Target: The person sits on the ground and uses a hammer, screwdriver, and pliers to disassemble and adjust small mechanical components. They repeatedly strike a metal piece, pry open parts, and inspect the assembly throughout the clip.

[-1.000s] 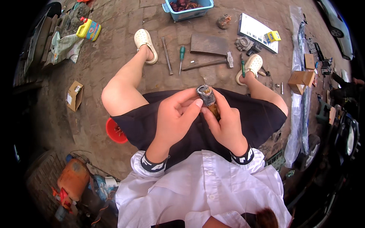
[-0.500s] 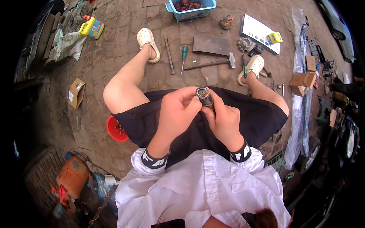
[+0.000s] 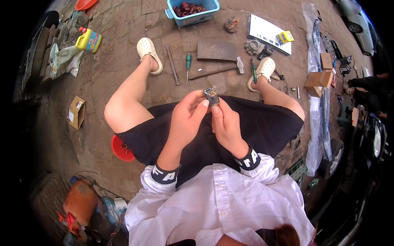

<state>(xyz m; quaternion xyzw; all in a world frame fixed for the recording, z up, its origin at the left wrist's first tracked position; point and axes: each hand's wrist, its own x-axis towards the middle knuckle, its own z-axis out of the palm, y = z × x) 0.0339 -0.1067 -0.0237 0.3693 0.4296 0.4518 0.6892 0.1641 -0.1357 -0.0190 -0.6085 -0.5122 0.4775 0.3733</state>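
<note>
Above my lap, a small dark metal part, roughly cylindrical with a brassy-looking inside, is held between my two hands. My left hand pinches its left side with thumb and fingers. From the lower right, the thumb and fingertips of my right hand press on it. On the paving beyond lie a hammer, a green-handled screwdriver, a long metal bar and a flat dark metal block. A green-handled tool rests beside my right shoe.
A blue tub of reddish scrap stands ahead. Beside my left thigh is a red bowl. Cardboard boxes and a plastic-wrapped strip lie right, near another person. A rusty cylinder is at lower left.
The metal part has turned in my fingers, and its open end shows at a different angle. My right hand's fingers have drawn together lower on it. The whole view has shifted slightly.
</note>
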